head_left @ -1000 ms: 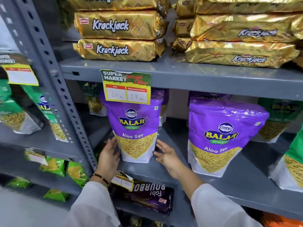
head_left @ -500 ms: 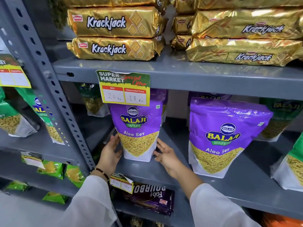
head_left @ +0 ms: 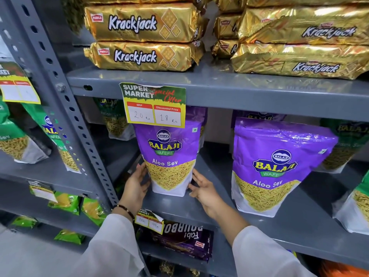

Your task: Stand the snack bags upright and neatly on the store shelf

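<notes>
A purple Balaji Aloo Sev bag (head_left: 169, 156) stands upright on the grey middle shelf (head_left: 217, 198), its top behind a hanging price tag (head_left: 153, 105). My left hand (head_left: 135, 186) cups its lower left side, thumb in front and fingers behind. The fingers of my right hand (head_left: 205, 192) rest against its lower right corner. A second purple Aloo Sev bag (head_left: 275, 166) stands upright to the right, nearer the shelf's front edge. More purple bags stand behind both, mostly hidden.
Gold Krackjack packs (head_left: 143, 54) are stacked on the shelf above. Green Balaji bags stand at the back left (head_left: 115, 120) and at the far right (head_left: 359, 206). A perforated grey post (head_left: 65, 100) bounds the bay on the left. Bourbon packs (head_left: 179, 240) lie on the shelf below.
Both hands stay at the purple bag's sides and have slid slightly along it. The bag stands a little straighter. My view has moved closer.
</notes>
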Action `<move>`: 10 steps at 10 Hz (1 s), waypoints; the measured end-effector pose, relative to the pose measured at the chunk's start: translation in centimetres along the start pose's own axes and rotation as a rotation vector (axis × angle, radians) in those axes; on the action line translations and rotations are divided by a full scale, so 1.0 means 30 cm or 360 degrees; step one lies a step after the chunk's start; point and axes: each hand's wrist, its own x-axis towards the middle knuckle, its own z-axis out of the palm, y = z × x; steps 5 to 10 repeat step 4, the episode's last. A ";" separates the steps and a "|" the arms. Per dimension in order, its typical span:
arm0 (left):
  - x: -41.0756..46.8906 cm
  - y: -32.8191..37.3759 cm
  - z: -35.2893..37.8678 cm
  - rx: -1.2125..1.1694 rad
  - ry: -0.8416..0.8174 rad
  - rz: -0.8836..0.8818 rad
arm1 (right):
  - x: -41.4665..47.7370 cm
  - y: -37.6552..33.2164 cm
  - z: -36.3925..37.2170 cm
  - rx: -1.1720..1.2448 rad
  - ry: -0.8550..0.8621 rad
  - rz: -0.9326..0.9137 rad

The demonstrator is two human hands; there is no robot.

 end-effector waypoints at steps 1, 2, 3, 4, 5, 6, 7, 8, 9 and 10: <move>-0.002 -0.003 0.001 -0.0003 0.0010 0.0003 | -0.008 -0.003 0.005 -0.0001 -0.0010 0.0002; -0.008 0.004 0.011 -0.0027 -0.0010 -0.0006 | -0.006 -0.008 0.003 -0.0003 -0.0018 0.0009; -0.032 0.010 0.024 -0.0047 0.0017 0.0007 | -0.012 -0.004 0.005 -0.0016 0.0047 -0.0001; -0.048 -0.001 0.016 -0.0041 0.0248 0.0129 | -0.037 -0.010 0.009 0.0062 0.0220 0.0021; -0.048 -0.001 0.016 -0.0041 0.0248 0.0129 | -0.037 -0.010 0.009 0.0062 0.0220 0.0021; -0.048 -0.001 0.016 -0.0041 0.0248 0.0129 | -0.037 -0.010 0.009 0.0062 0.0220 0.0021; -0.048 -0.001 0.016 -0.0041 0.0248 0.0129 | -0.037 -0.010 0.009 0.0062 0.0220 0.0021; -0.048 -0.001 0.016 -0.0041 0.0248 0.0129 | -0.037 -0.010 0.009 0.0062 0.0220 0.0021; -0.048 -0.001 0.016 -0.0041 0.0248 0.0129 | -0.037 -0.010 0.009 0.0062 0.0220 0.0021; -0.048 -0.001 0.016 -0.0041 0.0248 0.0129 | -0.037 -0.010 0.009 0.0062 0.0220 0.0021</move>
